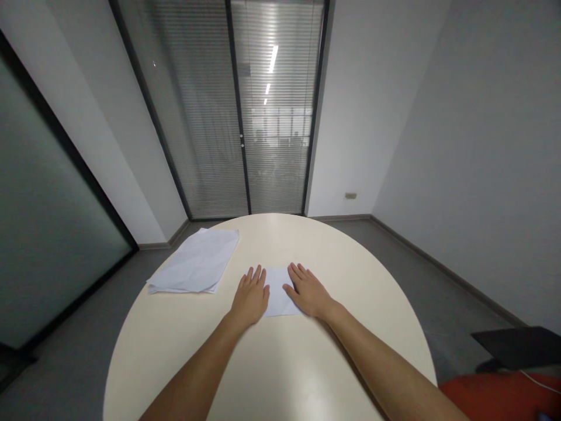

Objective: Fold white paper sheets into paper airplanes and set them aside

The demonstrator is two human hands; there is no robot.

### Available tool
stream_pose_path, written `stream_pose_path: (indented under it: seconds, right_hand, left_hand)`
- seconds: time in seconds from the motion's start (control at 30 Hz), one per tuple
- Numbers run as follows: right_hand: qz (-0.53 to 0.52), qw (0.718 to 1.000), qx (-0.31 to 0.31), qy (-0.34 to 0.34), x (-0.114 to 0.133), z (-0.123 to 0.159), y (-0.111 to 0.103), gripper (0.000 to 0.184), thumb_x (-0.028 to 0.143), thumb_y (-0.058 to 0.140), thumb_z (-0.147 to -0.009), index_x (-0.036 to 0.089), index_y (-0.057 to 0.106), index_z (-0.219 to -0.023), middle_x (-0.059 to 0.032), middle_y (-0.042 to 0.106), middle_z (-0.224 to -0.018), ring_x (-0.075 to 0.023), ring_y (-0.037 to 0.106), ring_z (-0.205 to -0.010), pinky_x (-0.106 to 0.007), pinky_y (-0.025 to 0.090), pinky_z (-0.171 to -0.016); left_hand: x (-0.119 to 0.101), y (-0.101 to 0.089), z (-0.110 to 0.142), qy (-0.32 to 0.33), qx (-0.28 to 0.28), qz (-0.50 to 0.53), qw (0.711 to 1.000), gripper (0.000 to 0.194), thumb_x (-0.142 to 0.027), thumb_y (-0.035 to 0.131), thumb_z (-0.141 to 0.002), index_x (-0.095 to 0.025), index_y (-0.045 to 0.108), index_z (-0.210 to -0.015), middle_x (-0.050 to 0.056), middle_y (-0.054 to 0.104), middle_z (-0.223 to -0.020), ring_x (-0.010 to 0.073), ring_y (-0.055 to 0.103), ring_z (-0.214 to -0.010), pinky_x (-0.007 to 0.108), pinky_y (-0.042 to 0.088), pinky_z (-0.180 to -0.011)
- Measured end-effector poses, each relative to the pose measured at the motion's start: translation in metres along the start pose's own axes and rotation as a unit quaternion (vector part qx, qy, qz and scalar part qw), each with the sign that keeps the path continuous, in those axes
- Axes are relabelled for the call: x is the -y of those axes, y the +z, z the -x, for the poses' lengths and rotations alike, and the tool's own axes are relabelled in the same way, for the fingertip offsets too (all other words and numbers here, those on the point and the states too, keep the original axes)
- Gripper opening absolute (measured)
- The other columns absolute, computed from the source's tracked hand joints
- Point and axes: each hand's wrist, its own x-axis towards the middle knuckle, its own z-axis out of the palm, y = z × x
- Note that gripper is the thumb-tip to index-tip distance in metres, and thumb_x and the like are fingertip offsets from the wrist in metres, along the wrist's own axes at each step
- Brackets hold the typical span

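Note:
A small white sheet of paper (279, 295) lies flat on the round table, between and partly beneath my two hands. My left hand (250, 297) rests palm down over the paper's left edge, its fingers stretched out and pointing away from me. On the opposite edge lies my right hand (309, 290), also palm down, with the fingers extended and the thumb angled inward. The hands cover both sides of the sheet, so its full width is hidden. Neither hand grips anything.
A loose stack of larger white paper sheets (197, 260) sits on the table's (272, 374) far left part, near the rim. At the lower right, beyond the table, are a red seat (495, 397) and a dark flat object (521, 345). Glass doors with blinds (276, 175) stand behind.

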Motion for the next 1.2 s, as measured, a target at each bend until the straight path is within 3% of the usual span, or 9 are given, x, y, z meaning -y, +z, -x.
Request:
stream_pose_path:
  seconds: [0.17,0.27,0.4,0.5,0.63,0.83,1.2]
  right_hand:
    - [-0.007,1.0,-0.004,0.015,0.001,0.001,0.0,0.074,0.056,0.026,-0.101,0.009,0.026,-0.158,-0.0135,0.018,-0.164,-0.0309,0.014,-0.153,-0.05,0.012,-0.123]
    - [-0.004,1.0,-0.004,0.024,0.002,0.001,0.0,0.074,0.057,0.023,-0.101,0.01,0.026,-0.158,-0.0132,0.018,-0.164,-0.0308,0.013,-0.153,-0.051,0.01,-0.123]
    - [-0.006,0.999,-0.006,0.036,0.001,0.0,0.001,0.074,0.058,0.026,-0.101,0.012,0.025,-0.159,-0.0133,0.017,-0.164,-0.0313,0.013,-0.153,-0.052,0.008,-0.123]
    - [-0.009,0.999,-0.01,0.029,0.002,0.0,-0.001,0.07,0.057,0.029,-0.101,0.018,0.028,-0.158,-0.0106,0.018,-0.165,-0.0342,0.011,-0.153,-0.058,0.005,-0.121]
    - [-0.012,0.999,-0.006,-0.041,0.005,0.001,-0.006,0.059,0.051,0.033,-0.102,0.028,0.035,-0.155,-0.0051,0.023,-0.165,-0.0347,0.012,-0.153,-0.063,-0.004,-0.119]
    - [-0.036,0.998,0.018,-0.038,0.009,0.0,-0.007,0.063,0.051,0.038,-0.1,0.025,0.032,-0.156,-0.007,0.021,-0.165,-0.0323,0.012,-0.153,-0.06,0.004,-0.121]
    - [-0.043,0.998,0.017,-0.031,0.005,-0.006,-0.004,0.063,0.052,0.038,-0.099,0.026,0.032,-0.156,-0.0062,0.021,-0.165,-0.0315,0.011,-0.153,-0.059,0.003,-0.121]
  left_hand:
    - [0.008,-0.005,-0.008,-0.008,-0.025,-0.001,1.0,0.048,-0.019,0.033,-0.099,-0.01,0.048,-0.144,0.014,0.043,-0.155,0.0275,0.039,-0.144,0.042,0.035,-0.116]
    - [0.007,-0.009,-0.008,0.015,-0.051,0.005,0.999,0.048,-0.015,0.034,-0.097,-0.012,0.05,-0.142,0.013,0.046,-0.153,0.0253,0.04,-0.144,0.043,0.03,-0.119]
    - [-0.001,-0.006,-0.001,0.094,-0.029,0.057,0.993,0.052,-0.035,0.042,-0.1,-0.02,0.042,-0.15,0.01,0.038,-0.159,0.0261,0.032,-0.148,0.047,0.026,-0.121]
    - [-0.006,0.0,0.003,0.088,0.003,0.055,0.995,0.058,-0.046,0.043,-0.099,-0.023,0.04,-0.152,0.009,0.031,-0.162,0.0307,0.023,-0.151,0.054,0.023,-0.121]
    - [-0.008,0.002,0.003,0.081,0.012,0.046,0.996,0.056,-0.041,0.038,-0.101,-0.021,0.037,-0.153,0.009,0.027,-0.163,0.0301,0.02,-0.152,0.055,0.022,-0.122]
    - [-0.009,0.001,0.0,0.068,0.004,0.052,0.996,0.056,-0.037,0.035,-0.101,-0.016,0.038,-0.152,0.012,0.03,-0.161,0.0297,0.024,-0.151,0.054,0.022,-0.122]
    - [-0.005,0.0,-0.003,0.073,0.008,0.056,0.996,0.055,-0.039,0.033,-0.102,-0.017,0.038,-0.152,0.011,0.031,-0.162,0.0284,0.024,-0.151,0.052,0.023,-0.122]
